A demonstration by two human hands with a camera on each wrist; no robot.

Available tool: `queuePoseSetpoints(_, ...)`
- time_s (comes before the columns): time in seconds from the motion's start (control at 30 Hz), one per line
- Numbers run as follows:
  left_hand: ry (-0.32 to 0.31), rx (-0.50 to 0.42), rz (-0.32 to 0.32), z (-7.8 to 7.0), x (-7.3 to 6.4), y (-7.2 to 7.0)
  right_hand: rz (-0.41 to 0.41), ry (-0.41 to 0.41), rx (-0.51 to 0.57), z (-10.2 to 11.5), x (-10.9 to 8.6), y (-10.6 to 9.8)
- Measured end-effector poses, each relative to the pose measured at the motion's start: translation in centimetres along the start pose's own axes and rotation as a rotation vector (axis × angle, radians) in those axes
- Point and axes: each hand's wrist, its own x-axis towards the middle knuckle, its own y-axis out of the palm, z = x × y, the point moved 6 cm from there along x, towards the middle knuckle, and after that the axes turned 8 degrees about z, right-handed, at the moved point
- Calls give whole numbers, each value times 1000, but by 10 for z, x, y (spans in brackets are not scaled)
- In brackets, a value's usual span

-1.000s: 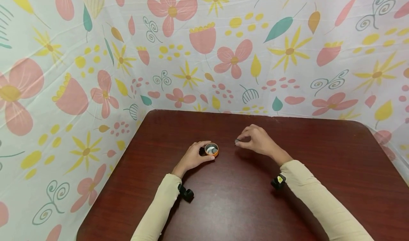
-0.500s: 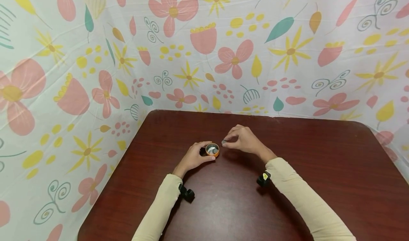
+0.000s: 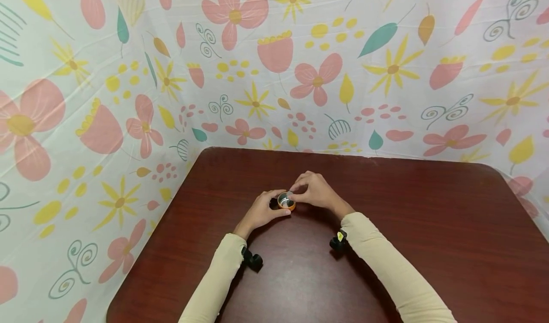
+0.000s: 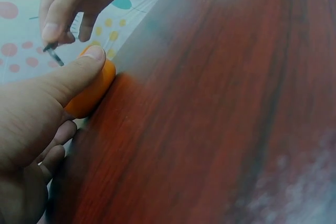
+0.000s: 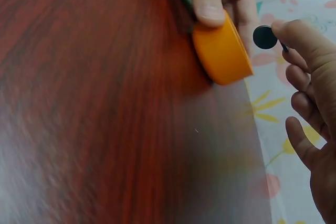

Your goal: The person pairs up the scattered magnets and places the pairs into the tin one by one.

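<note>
A small round orange tin point(image 3: 286, 208) with a silvery inside stands on the table in the head view. My left hand point(image 3: 259, 211) grips its side, thumb in front and fingers behind. Just above the tin's rim, my right hand point(image 3: 316, 191) pinches a thin round coin point(image 5: 264, 37) between thumb and fingertips. The right wrist view shows that coin dark and nearly face-on, beside the orange tin point(image 5: 223, 51). Seen from the left wrist, the coin point(image 4: 54, 56) is almost edge-on. Something lies inside the tin, but it is hard to make out now.
The dark red-brown wooden table point(image 3: 296, 266) spreads around both hands. A flower-patterned cloth point(image 3: 317, 80) hangs behind it and along its left side. Each wrist wears a small black camera, such as the one on the right wrist point(image 3: 339, 241).
My right hand has moved left with the coin, from beside the tin to over its rim. The left hand keeps its grip on the tin in the same place.
</note>
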Motion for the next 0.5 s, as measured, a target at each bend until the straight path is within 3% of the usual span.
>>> queuePoseSetpoints(0.3, 2, 0, 9, 0, 0, 1, 80, 30, -21, 0, 1, 14)
queuePoseSetpoints(0.5, 3, 8, 4, -2, 1, 1, 81, 37, -40, -2, -2, 14)
